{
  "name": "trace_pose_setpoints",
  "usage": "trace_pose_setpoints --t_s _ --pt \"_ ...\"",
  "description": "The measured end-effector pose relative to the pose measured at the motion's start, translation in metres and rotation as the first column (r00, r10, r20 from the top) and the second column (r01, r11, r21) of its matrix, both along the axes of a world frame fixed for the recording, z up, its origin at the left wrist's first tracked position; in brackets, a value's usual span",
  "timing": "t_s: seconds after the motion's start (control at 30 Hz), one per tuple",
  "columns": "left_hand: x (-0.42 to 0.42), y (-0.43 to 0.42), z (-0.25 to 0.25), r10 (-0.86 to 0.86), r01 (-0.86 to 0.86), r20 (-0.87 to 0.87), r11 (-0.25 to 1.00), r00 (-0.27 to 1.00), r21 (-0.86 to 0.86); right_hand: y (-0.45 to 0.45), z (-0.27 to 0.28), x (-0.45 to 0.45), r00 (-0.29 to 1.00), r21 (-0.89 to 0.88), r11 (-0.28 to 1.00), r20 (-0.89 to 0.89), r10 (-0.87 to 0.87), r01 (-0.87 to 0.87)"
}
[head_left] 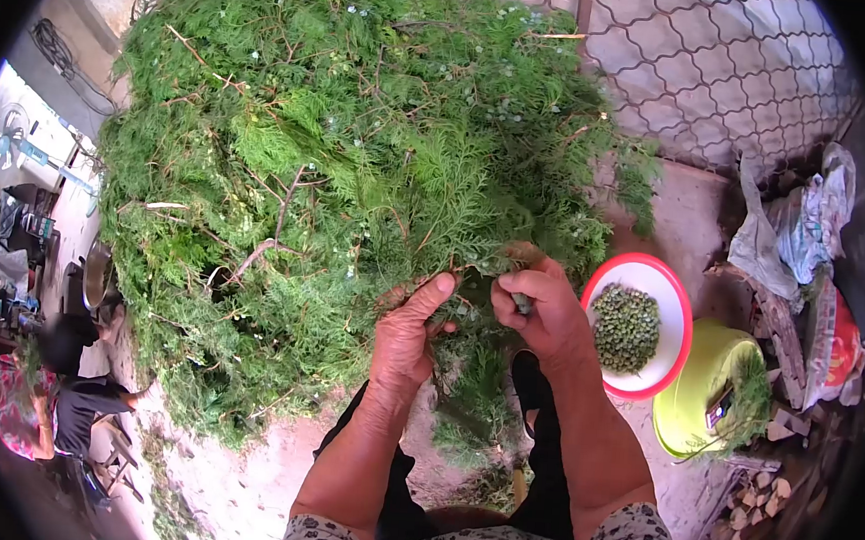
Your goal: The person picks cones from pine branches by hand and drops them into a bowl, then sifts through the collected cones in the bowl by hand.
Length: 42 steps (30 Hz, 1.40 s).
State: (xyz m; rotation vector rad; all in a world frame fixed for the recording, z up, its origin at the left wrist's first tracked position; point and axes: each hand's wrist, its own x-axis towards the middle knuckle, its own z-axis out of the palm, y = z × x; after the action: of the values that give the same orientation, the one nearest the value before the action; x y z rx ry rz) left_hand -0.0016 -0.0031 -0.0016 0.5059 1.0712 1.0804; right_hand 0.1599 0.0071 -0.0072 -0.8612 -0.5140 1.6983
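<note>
A large heap of green conifer branches with small pale cones fills the middle of the view. At its near edge my left hand pinches a green sprig, thumb pressed against the fingers. Just to the right, my right hand is closed with curled fingers, and a small green cone shows between them. The two hands are close together but apart. Beside my right hand is a white bowl with a red rim, holding a pile of green cones.
A yellow-green basin with a sprig and a small dark item stands right of the bowl. Chopped firewood and plastic sacks lie far right. Wire mesh stands behind. Another person sits far left, near a fan.
</note>
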Motion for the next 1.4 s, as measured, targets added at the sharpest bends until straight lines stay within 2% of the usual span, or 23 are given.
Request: trace_pose_setpoints --t_s 0.03,0.07,0.17,0.23,0.27,0.33,0.37,0.43,0.47,0.53,0.57,0.63,0.67,0.73,0.77,0.83,0.97,1.03,1.13,1.27,1.33,1.37,1.4 --pt "-0.001 0.0 0.001 -0.007 0.007 0.003 1.0 1.0 -0.014 0.0 -0.001 0.0 0.996 0.008 0.999 -0.074 0.045 -0.045" --pt "-0.002 0.001 0.001 -0.006 0.006 0.004 1.0 1.0 -0.013 0.0 0.001 -0.001 0.996 0.008 0.999 -0.073 0.045 -0.045" --pt "-0.004 0.003 -0.001 -0.025 0.026 0.025 0.999 0.999 -0.037 -0.003 0.012 -0.004 0.995 0.078 0.992 0.022 0.098 -0.099" --pt "-0.004 0.002 0.0 -0.022 0.025 0.028 0.996 0.999 -0.085 -0.005 0.018 -0.006 0.984 0.129 0.984 0.147 0.101 -0.12" --pt "-0.004 0.002 0.0 -0.022 0.025 0.028 0.996 0.999 -0.085 -0.006 0.019 -0.007 0.984 0.129 0.984 0.147 0.101 -0.12" --pt "-0.003 0.003 -0.002 -0.051 0.053 0.021 0.993 0.998 -0.104 -0.006 0.02 -0.008 0.925 0.234 0.957 0.372 0.073 -0.17" --pt "-0.003 0.003 -0.001 -0.05 0.052 0.021 0.993 0.999 -0.104 -0.006 0.019 -0.009 0.925 0.234 0.957 0.372 0.074 -0.17" --pt "-0.003 0.003 0.0 -0.054 0.056 0.023 0.994 0.998 -0.099 -0.004 0.016 -0.011 0.838 0.328 0.931 0.543 -0.046 -0.162" --pt "-0.003 0.003 -0.001 -0.054 0.056 0.024 0.993 0.998 -0.099 -0.004 0.017 -0.01 0.838 0.328 0.931 0.544 -0.045 -0.162" --pt "-0.004 0.004 -0.005 -0.083 0.084 0.022 0.993 0.996 -0.086 -0.004 0.02 -0.006 0.838 0.134 0.967 0.534 0.114 -0.216" --pt "-0.004 0.004 -0.004 -0.083 0.084 0.021 0.993 0.996 -0.087 -0.004 0.018 -0.006 0.838 0.133 0.967 0.534 0.114 -0.216" --pt "-0.005 0.004 -0.003 -0.092 0.097 0.06 0.991 0.994 -0.095 -0.003 0.008 -0.008 0.773 0.341 0.915 0.632 -0.053 -0.216" --pt "-0.004 0.004 -0.003 -0.091 0.097 0.059 0.991 0.994 -0.095 -0.002 0.005 -0.008 0.773 0.341 0.915 0.632 -0.053 -0.217" --pt "-0.004 0.004 -0.004 -0.068 0.073 0.051 0.993 0.996 -0.09 -0.001 0.002 -0.008 0.663 0.442 0.864 0.725 -0.186 -0.24" --pt "-0.004 0.004 -0.005 -0.067 0.071 0.051 0.993 0.996 -0.09 -0.002 0.001 -0.008 0.664 0.442 0.864 0.725 -0.185 -0.241" --pt "-0.004 0.004 -0.008 -0.109 0.11 0.012 0.991 0.994 -0.079 -0.004 0.0 -0.008 0.508 0.446 0.849 0.821 -0.262 -0.283" --pt "-0.005 0.005 -0.012 -0.104 0.103 -0.007 0.991 0.995 -0.09 -0.004 -0.003 -0.011 0.569 0.453 0.856 0.784 -0.25 -0.249" --pt "-0.004 0.003 -0.007 -0.089 0.085 -0.057 0.994 0.994 -0.075 -0.005 0.003 -0.013 0.507 0.528 0.808 0.787 -0.351 -0.26" --pt "-0.004 0.003 -0.006 -0.099 0.094 -0.077 0.993 0.992 -0.075 -0.005 0.0 -0.013 0.537 0.522 0.825 0.769 -0.346 -0.215" --pt "-0.003 0.002 -0.004 -0.111 0.104 -0.078 0.991 0.991 -0.083 -0.004 -0.006 -0.009 0.508 0.542 0.804 0.778 -0.37 -0.245" --pt "-0.003 0.002 -0.002 -0.083 0.077 -0.102 0.995 0.991 -0.065 -0.003 -0.011 -0.004 0.377 0.533 0.786 0.829 -0.413 -0.313" --pt "-0.002 0.001 -0.002 -0.084 0.078 -0.101 0.995 0.991 -0.065 -0.003 -0.014 0.001 0.376 0.533 0.786 0.83 -0.413 -0.313" --pt "-0.001 0.0 -0.001 -0.074 0.069 -0.11 0.996 0.991 -0.051 -0.002 -0.016 0.007 0.235 0.468 0.826 0.881 -0.41 -0.315"
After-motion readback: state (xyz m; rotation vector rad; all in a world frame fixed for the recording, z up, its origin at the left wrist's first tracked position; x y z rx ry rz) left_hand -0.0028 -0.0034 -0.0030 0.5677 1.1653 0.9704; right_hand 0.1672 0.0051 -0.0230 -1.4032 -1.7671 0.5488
